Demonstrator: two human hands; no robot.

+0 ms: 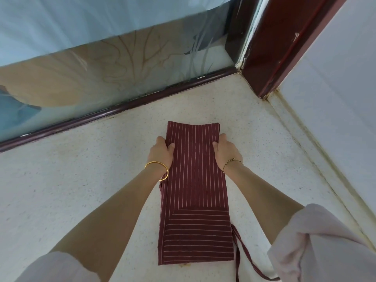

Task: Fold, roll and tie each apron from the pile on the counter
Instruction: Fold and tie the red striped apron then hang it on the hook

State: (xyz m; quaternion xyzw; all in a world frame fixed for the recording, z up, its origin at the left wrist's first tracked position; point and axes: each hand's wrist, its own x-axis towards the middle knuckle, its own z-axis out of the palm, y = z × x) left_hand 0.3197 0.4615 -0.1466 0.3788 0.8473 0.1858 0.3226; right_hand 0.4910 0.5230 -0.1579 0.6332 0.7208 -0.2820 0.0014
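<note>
Head view, the only one. Apron lies flat on the speckled counter, below frame centre towards 6 o'clock. It is folded to a narrow strip, with its long axis running 12 to 6. It is dark red with thin pale stripes; the stripes turn crosswise on the near panel. One tie trails off the near right corner towards 5 o'clock, loose on the counter, likely left out for the final knot. No pile of other aprons in view.

Left hand is on the strip's 9 o'clock edge, near the far end. Its thumb lies on top of the cloth and the fingers curl round the edge, so it is pinching the fabric. Fingertips are hidden under the cloth, so I cannot tell how far they reach.

Right hand mirrors it on the 3 o'clock edge. Thumb on top, fingers bent over the edge, gripping the cloth. Neither hand has its fingers spread.

Both hands sit level with each other, just short of the 12 o'clock end. That probably keeps the layers square so the far end can be turned over evenly. Judgement: folding looks done, rolling not yet started, tying not yet done.

Gold bangle on the left wrist, twisted cord bracelet on the right. Pale sleeves are pushed up at 7 and 4 o'clock.

Patterned glass panel runs along the counter's far side from 9 to 1 o'clock. Dark red post at 1 o'clock, white wall at 3 o'clock.
</note>
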